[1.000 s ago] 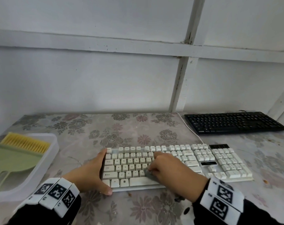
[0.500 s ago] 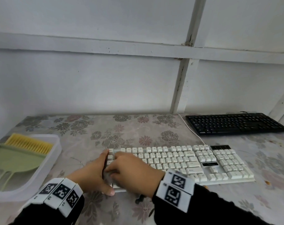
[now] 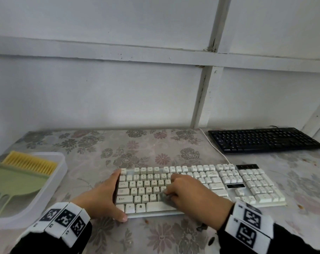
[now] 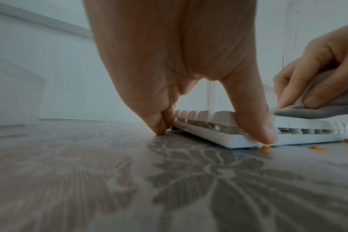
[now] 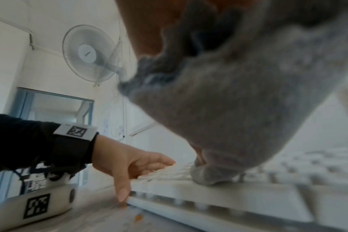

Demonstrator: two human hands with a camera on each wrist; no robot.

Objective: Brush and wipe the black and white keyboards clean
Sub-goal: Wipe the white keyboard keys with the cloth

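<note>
We count two keyboards: the white one (image 3: 201, 187) under our hands, the black one (image 3: 263, 140) well apart, beyond our right hand (image 3: 194, 195) near the wall. One grey cloth (image 4: 316, 108); the right hand's curled fingers and thumb pinch it and press it on the lower key rows. Our left hand (image 3: 102, 197) braces the white board's left end, thumb on the front corner, fingers straight along the side edge. Three orange crumbs (image 4: 265, 148) lie by the front edge just beside the left thumb. Bare table (image 3: 137, 149) runs beyond the grip to the wall. Left of the left hand, one clear tub (image 3: 51, 184) holds one brush (image 3: 29, 163) and one green dustpan (image 3: 14, 184).
</note>
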